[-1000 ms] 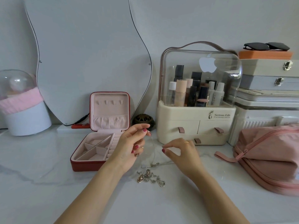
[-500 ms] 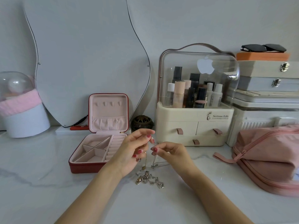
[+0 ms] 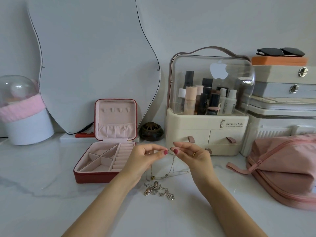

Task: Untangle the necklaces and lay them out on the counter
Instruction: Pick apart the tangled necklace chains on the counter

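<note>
- Above the white counter [image 3: 51, 194], the left hand [image 3: 143, 158] and right hand [image 3: 191, 154] each pinched a thin chain [image 3: 173, 161] near its top, fingertips almost touching.
- The chain hung to the counter, its lower end apparently trailing beside the knotted pile of necklaces [image 3: 159, 191].
- The untangling step was in hand; next called for gently easing this strand free.

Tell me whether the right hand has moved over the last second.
Yes. The right hand has risen and shifted left toward the left hand, judged against the organizer.
</note>
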